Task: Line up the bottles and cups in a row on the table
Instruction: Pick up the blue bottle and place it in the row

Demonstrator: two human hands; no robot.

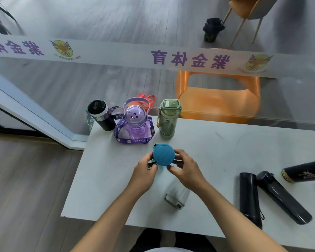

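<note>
Now blue bottle (163, 154) between fingers (171, 167).

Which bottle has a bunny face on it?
The purple bottle, standing between the black flask and the green bottle. Only it has a face and a strap.

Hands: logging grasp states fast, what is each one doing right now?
Left hand: closed on the blue-lidded bottle, gripping its left side.
Right hand: closed on the same bottle, gripping its right side.
</note>
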